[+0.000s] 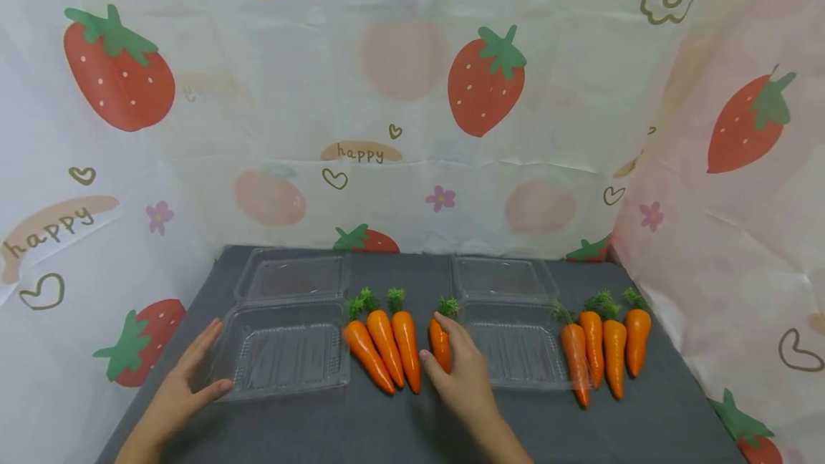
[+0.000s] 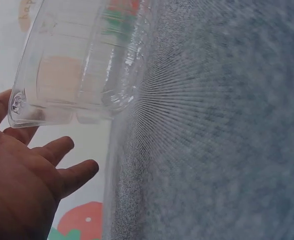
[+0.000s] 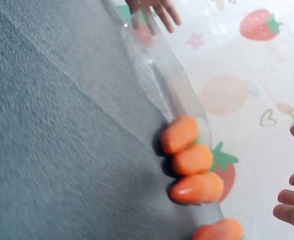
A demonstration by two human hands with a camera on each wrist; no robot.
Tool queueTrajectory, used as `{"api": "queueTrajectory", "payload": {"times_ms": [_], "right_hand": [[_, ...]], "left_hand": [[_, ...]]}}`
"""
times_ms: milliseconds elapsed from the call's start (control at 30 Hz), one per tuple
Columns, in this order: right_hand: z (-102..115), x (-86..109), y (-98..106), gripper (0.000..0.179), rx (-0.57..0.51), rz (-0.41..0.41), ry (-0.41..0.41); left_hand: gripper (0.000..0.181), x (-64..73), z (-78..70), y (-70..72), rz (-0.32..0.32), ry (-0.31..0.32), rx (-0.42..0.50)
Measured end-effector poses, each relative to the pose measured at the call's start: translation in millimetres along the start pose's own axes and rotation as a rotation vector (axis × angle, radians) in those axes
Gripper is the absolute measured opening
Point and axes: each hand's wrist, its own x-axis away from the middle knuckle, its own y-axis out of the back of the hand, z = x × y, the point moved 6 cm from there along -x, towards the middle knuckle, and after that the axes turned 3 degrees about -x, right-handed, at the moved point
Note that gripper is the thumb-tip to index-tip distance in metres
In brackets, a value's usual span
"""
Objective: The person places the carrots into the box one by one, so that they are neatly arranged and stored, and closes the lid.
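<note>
My left hand (image 1: 183, 385) is beside the left side of a clear plastic box (image 1: 283, 387), fingers extended and thumb spread apart. In the left wrist view, its fingers (image 2: 54, 150) lie near the box's corner, gripping nothing. My right hand (image 1: 465, 374) hovers at a lone orange carrot (image 1: 440, 349) with a green tuft, partly covering it. The right wrist view shows this hand's fingers (image 3: 292, 210) spread and apart from the carrots. Three more carrots (image 1: 406, 349) lie side by side between the left box and the lone carrot.
A second clear box (image 1: 515, 383) stands right of my right hand, with several carrots (image 1: 614, 356) at its right edge and beyond. Both boxes have lids (image 1: 293, 279) folded back. Behind the grey table (image 1: 309, 428) hangs a strawberry-print cloth (image 1: 290, 92).
</note>
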Motion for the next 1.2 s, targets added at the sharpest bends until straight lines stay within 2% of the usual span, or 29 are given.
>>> {"api": "queueTrajectory", "payload": {"times_ms": [233,400,533,633,933,1200], "right_hand": [[-6,1.5,-18,0.061,-0.051,0.004,-0.058],[-14,1.2,-30,0.060,-0.063,0.030,-0.111],[-20,2.5,-36,0.059,-0.047,0.014,-0.150],[-23,4.3,-38,0.059,-0.040,-0.009,-0.150],[-33,5.0,-47,0.064,0.000,-0.068,-0.171],[-44,7.7,-53,0.066,0.014,-0.134,-0.219]], "left_hand": [[0.098,2.1,2.1,-1.5,-0.016,-0.022,-0.022],[0.101,4.3,6.1,-4.4,-0.019,-0.012,0.026],[0.101,5.7,10.8,-7.3,-0.017,-0.012,0.058],[0.100,6.7,13.3,-8.4,-0.019,-0.023,0.089],[0.098,9.5,13.2,-10.7,-0.005,-0.082,0.272],[0.094,12.5,13.8,-15.2,0.007,-0.093,0.334]]}}
